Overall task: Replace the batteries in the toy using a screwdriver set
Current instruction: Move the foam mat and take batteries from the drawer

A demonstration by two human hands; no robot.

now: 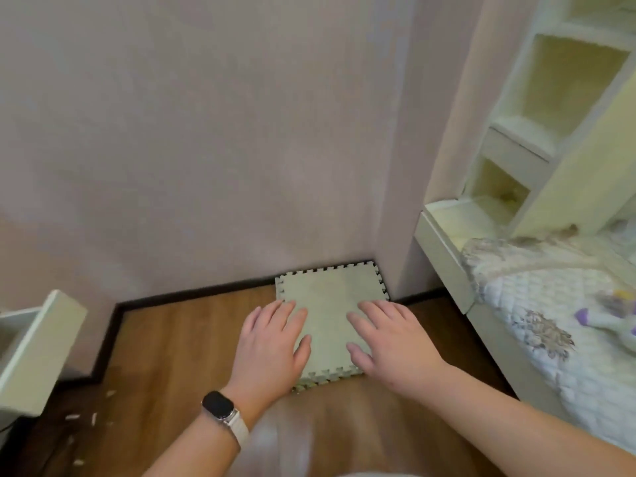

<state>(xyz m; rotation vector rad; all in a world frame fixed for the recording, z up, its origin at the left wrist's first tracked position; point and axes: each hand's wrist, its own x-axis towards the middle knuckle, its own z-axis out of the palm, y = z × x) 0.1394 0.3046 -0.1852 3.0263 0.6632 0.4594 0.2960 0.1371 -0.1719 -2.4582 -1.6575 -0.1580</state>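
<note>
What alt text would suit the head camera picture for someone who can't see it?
Two open hands, left hand and right hand, rest flat on a pale foam mat lying on a wooden floor in a wall corner. A smartwatch is on the left wrist; a quilted bed stands at right.

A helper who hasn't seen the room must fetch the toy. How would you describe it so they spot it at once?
Start at the bed along the right side of the room, below the cream shelves. On its white quilted cover, near the right edge of view, lies the toy. It is pale with purple parts, unlike the flat brownish flower prints.
</note>
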